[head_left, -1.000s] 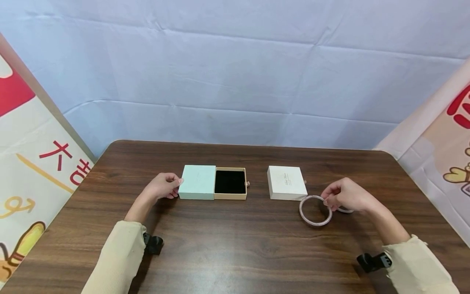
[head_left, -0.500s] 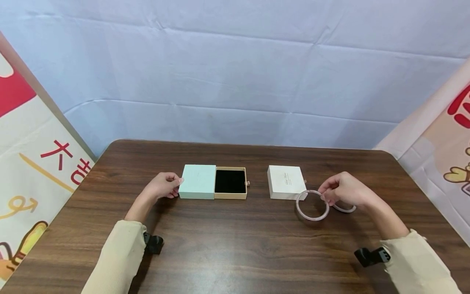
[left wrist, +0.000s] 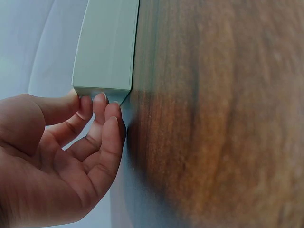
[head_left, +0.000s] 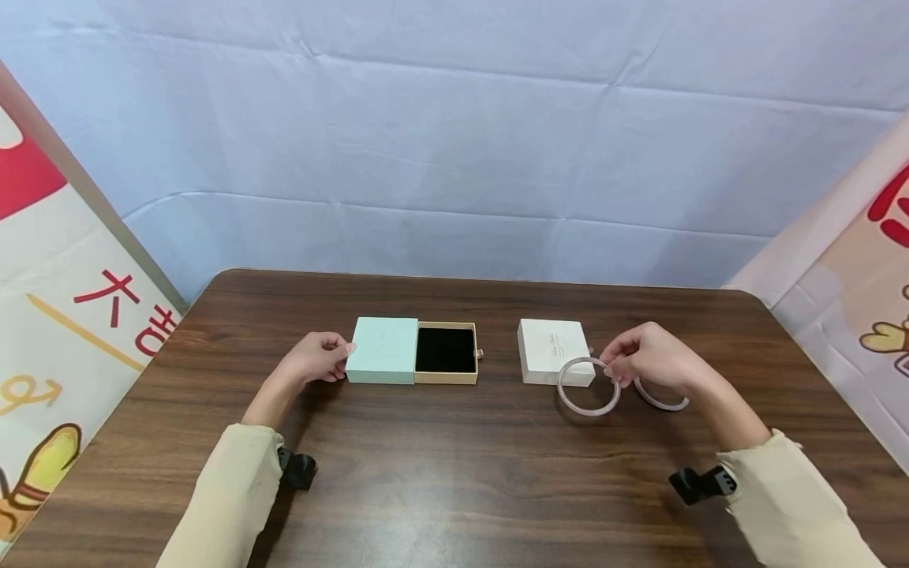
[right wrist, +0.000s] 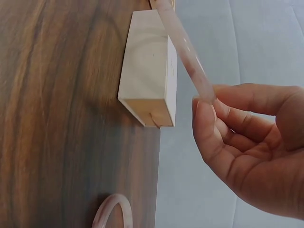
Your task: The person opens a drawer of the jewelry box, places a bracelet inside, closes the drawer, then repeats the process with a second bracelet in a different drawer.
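My left hand (head_left: 317,357) is at the left end of a mint-green drawer box (head_left: 383,351), its thumb and curled fingertips holding that end, as the left wrist view shows. The box's tan drawer (head_left: 474,380) is pulled out to the right, showing a black lining (head_left: 445,349). Between thumb and fingers my right hand (head_left: 655,359) pinches a pale pinkish bangle (right wrist: 185,52), held above the table and partly in front of a white box (head_left: 554,347). A second bangle (right wrist: 111,209) lies on the table just beyond the right hand, partly hidden by it in the head view.
Both boxes stand on a dark wood-grain table (head_left: 440,465), a gap between them. Behind it hangs a pale blue cloth (head_left: 454,158). Printed banners (head_left: 92,331) flank the table on both sides. The white box has a small pull tab on its right side.
My right hand has moved left and slightly away from me, carrying the bangle from right of the white box to in front of it. The left hand and mint-green box keep still.
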Tool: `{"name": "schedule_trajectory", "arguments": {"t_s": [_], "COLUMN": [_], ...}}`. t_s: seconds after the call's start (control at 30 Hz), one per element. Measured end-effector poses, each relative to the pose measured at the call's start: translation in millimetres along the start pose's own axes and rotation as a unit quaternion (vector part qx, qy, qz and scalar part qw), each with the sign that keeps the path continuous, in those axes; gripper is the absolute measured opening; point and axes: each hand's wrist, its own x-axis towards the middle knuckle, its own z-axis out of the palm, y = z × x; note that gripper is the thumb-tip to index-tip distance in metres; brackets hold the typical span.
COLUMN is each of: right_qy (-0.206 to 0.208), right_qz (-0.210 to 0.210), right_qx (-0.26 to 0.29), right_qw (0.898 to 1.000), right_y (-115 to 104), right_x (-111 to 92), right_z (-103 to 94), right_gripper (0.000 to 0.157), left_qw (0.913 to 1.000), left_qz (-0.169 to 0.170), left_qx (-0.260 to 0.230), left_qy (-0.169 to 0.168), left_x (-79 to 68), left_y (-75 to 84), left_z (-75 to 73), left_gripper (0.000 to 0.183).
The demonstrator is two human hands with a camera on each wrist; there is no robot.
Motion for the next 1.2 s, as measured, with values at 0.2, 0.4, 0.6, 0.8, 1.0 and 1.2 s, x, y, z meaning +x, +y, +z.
{"name": "schedule_trajectory", "arguments": {"t_s": [0.2, 0.4, 0.6, 0.8, 1.0, 1.2], "right_qy": [0.005, 0.001, -0.002, 0.006, 0.004, 0.018], "right_qz": [0.005, -0.005, -0.004, -0.011, -0.021, 0.005], "right_qx": [0.002, 0.018, 0.021, 0.029, 0.038, 0.021], "right_qw": [1.000, 1.000, 1.000, 1.000, 0.999, 1.000], "right_y": [-6, -9, -14, -16, -20, -28], "right_x": [3, 7, 11, 17, 21, 25], "right_z": [3.2, 6.9, 11.1, 14.9, 20.3, 24.3], "right_gripper": [0.019, 0.019, 0.019, 0.018, 0.016, 0.017], "left_qw": [1.0000, 1.0000, 1.0000, 1.0000, 1.0000, 0.9999], "left_qz": [-0.001, 0.000, 0.003, 0.004, 0.005, 0.007], "left_qx": [-0.002, -0.002, 0.000, -0.004, -0.007, -0.007], "left_qy": [0.001, 0.001, 0.000, 0.000, 0.000, 0.002], "left_x": [0.4, 0.6, 0.6, 0.7, 0.5, 0.2], "left_y": [0.1, 0.2, -0.4, -0.5, -0.4, -0.5], "left_z": [0.1, 0.3, 0.0, 0.2, 0.6, 0.9], "left_gripper": [0.026, 0.026, 0.026, 0.026, 0.026, 0.026]}}
